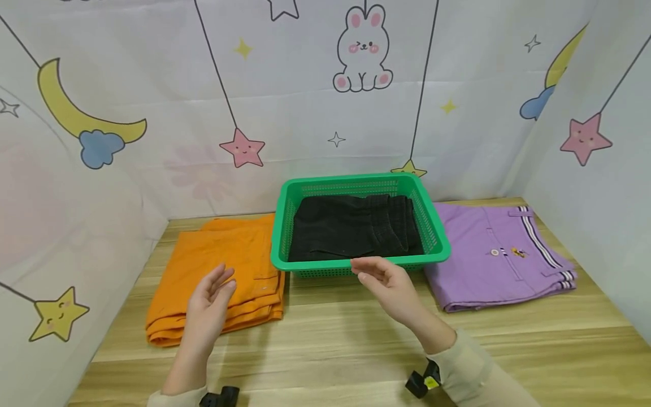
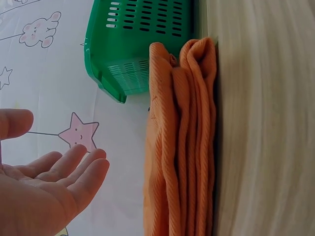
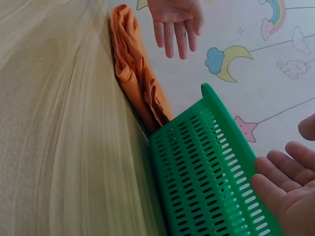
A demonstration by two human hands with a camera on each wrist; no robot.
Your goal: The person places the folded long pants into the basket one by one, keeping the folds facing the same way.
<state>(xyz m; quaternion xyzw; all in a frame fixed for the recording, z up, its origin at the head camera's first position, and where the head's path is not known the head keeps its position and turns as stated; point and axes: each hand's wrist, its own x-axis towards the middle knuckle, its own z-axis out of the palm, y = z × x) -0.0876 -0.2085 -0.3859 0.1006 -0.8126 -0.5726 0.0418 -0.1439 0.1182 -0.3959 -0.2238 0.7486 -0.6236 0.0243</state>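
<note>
Left hand (image 1: 209, 302): we see relaxed, slightly bent fingers with the thumb apart, holding nothing.
Right hand (image 1: 389, 288): its fingers are also loosely extended and grasp nothing; we cannot tell whether the fingertips touch the basket.
Basket: we find a green, rectangular, perforated plastic basket (image 1: 315, 264) just beyond the right hand.
Inside it: a folded black cloth garment (image 1: 346, 226) lies flat, ahead of the right hand.
Orange pile: folded orange ribbed-cloth garment (image 1: 224, 249), beside and beyond the left hand.
Purple piece: we see a folded purple cloth garment (image 1: 473, 243) with striped trim, right of the right hand.
Worktop: pale wood-grain worktop (image 1: 325, 339) below both hands.
</note>
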